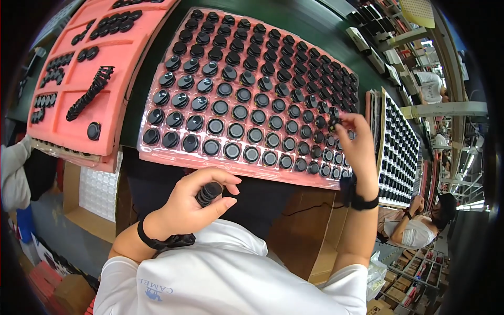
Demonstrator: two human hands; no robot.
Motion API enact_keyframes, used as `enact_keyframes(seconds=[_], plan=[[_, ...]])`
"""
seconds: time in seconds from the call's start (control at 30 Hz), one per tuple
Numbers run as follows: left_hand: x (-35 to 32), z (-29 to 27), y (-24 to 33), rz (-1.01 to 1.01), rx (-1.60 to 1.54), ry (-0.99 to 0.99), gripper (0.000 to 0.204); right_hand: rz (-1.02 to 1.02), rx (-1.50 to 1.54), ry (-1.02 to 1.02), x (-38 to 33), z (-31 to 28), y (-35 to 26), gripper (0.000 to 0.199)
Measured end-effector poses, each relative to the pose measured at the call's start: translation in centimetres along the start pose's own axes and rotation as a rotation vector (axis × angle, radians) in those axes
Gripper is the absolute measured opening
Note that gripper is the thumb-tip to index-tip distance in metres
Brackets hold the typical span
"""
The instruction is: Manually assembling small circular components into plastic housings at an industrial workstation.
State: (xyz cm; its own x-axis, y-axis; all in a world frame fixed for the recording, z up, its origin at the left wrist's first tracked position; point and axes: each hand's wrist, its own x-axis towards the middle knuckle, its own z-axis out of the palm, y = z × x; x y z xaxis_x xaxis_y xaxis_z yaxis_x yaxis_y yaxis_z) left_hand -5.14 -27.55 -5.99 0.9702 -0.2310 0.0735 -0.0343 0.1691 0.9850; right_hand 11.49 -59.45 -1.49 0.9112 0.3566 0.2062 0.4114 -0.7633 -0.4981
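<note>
Right hand first: on the head camera's feed I saw its thumb and fingertips pinching a small black part over the right side of the large tray; I could not tell whether that part touched a cell. Left hand hung in front of the tray's near edge, its fingers curled around what looked like a short stack of black rings, with thumb tip and fingertips apart.

Clear plastic over pink, the tray bore round black parts in nearly every cell I could make out, but they did not all look alike. Shiny raised tops filled the near left columns, flat grey-faced parts ran from the near middle toward the right, and taller black parts filled the far rows. From that mix I judged the work partway along, the flat-faced cells perhaps being those left.

Leftward, a pink foam tray held grouped black parts and a slanting black row, so I reckoned stock remained.
</note>
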Motion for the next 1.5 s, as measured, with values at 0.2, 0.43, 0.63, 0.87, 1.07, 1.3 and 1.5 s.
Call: enact_keyframes(seconds=[0.2,0.43,0.63,0.87,1.07,1.3,1.5], plan=[[0.0,0.1,-0.2,0.007,0.045,-0.012,0.028,0.079,-0.27,-0.019,2.2,-1.4,6.5,0.019],[-0.2,0.0,-0.2,-0.032,0.014,-0.033,0.027,0.055,-0.321,-0.016,2.3,-0.7,7.2,0.02],[0.4,0.5,-0.2,-0.111,-0.056,-0.092,0.027,-0.179,-0.322,0.013,1.1,0.7,-1.2,0.021],[0.5,1.1,-1.3,-0.034,-0.023,-0.134,0.024,-0.413,0.39,-0.464,-2.7,5.1,-13.4,0.027],[0.4,1.2,-0.6,-0.111,-0.083,-0.157,0.021,-0.429,0.44,-0.451,-3.1,5.8,-13.9,0.026],[-0.1,0.1,-0.7,-0.178,-0.005,-0.182,0.018,-0.057,0.095,-0.208,-0.7,2.0,-7.1,0.025],[-0.3,-0.4,-1.2,-0.177,-0.031,-0.154,0.018,0.067,-0.244,-0.001,0.8,-1.8,4.9,0.019]])
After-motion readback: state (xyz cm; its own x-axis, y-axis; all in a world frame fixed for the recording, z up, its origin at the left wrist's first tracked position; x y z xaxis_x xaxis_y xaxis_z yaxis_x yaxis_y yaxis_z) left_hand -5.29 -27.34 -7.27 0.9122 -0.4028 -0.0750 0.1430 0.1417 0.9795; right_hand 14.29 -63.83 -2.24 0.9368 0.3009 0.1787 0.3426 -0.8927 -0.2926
